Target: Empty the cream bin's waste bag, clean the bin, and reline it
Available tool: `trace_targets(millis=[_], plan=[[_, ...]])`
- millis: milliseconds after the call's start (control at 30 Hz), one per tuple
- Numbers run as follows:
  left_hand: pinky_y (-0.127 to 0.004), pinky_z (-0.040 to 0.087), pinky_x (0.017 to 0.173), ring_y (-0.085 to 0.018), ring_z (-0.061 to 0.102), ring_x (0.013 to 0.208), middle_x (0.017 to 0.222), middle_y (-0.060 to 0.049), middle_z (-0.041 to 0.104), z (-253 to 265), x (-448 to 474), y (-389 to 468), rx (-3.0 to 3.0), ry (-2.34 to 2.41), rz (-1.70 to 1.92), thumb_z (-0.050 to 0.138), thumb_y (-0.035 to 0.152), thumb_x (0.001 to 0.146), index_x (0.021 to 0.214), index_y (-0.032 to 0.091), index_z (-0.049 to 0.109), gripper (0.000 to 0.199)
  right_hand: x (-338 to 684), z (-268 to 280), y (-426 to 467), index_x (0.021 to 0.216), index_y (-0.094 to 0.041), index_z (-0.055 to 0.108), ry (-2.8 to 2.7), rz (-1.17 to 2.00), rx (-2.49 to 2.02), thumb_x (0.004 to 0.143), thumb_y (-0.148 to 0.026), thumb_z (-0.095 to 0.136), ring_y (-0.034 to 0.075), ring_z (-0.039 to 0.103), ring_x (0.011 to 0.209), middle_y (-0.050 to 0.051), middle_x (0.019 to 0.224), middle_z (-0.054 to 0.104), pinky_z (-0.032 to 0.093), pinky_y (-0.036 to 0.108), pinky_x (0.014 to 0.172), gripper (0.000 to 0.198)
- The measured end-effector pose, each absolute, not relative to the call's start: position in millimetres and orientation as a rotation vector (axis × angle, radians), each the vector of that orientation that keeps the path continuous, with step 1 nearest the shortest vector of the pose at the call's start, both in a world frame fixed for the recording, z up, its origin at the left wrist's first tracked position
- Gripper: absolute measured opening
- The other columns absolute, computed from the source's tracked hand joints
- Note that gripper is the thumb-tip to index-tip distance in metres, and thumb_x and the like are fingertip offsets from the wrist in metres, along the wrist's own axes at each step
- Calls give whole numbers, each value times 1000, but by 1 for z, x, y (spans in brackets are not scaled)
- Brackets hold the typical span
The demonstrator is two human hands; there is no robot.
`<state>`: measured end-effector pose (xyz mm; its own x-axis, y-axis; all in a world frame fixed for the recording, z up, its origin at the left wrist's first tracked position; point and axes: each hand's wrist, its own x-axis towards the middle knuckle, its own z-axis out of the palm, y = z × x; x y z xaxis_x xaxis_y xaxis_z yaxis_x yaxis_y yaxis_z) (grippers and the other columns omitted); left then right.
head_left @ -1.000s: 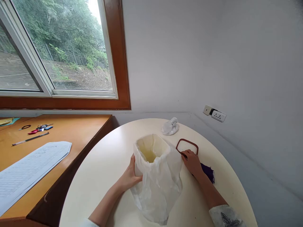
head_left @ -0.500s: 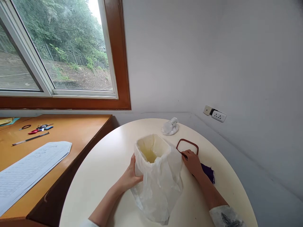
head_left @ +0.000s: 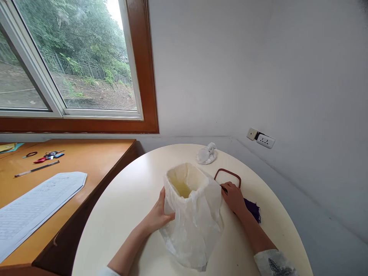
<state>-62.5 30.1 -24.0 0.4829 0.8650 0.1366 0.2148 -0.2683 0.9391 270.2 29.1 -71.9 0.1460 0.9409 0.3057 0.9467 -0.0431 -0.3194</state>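
A small bin (head_left: 183, 188), pale yellow inside, stands on the round table with a white plastic bag (head_left: 191, 230) lining it and folded loosely down over its outside. My left hand (head_left: 158, 212) grips the bin's left side through the bag, thumb and fingers spread around it. On the right, my right hand (head_left: 233, 196) has its fingers curled over the near side of a brown rectangular ring (head_left: 230, 173) lying on the table. The bag's edge is close to those fingertips. A dark purple cloth (head_left: 253, 211) with frayed edges lies partly under my right forearm.
A crumpled clear-white plastic bag (head_left: 207, 154) sits at the back of the round cream table (head_left: 115, 214). To the left, a wooden desk (head_left: 97, 157) bears paper sheets (head_left: 43, 207), a pen (head_left: 37, 168) and keys (head_left: 48, 156). A wall socket (head_left: 265, 140) is behind on the right.
The bin and bag have shifted very slightly to the right, with my left hand moving along. My right hand stays at the brown ring.
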Motion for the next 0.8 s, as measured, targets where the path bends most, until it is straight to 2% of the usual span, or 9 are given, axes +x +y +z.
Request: trace_targets(millis=[333,533,667,800], plan=[[-44,30,104,-29,31,128,142,-10,30,-31,-68,35,1806,910,828,56,37,77,140,22,14,77,269,-72,28,97,-23,62,-1796,-37,-1970,85,-27,38,20,55,93,6,99,60,36,35,83,27],[-39,35,100,-27,37,123,134,-6,42,-22,-70,36,1630,905,942,47,28,79,132,23,35,55,267,-70,27,97,-22,62,-1772,-100,-1923,83,-25,39,20,56,91,6,97,62,35,38,86,27],[-40,38,94,-27,43,117,125,-5,50,-20,-72,37,1501,962,1118,42,32,78,127,24,42,49,262,-63,25,100,-18,60,-1707,-180,-1850,85,-24,36,21,54,98,9,101,62,32,38,93,29],[-39,41,89,-25,51,105,112,-6,56,-29,-75,43,1410,1101,1299,41,41,77,117,23,50,45,247,-57,19,100,-18,58,-1626,-29,-1671,86,-27,34,21,57,92,10,99,63,41,33,83,29]])
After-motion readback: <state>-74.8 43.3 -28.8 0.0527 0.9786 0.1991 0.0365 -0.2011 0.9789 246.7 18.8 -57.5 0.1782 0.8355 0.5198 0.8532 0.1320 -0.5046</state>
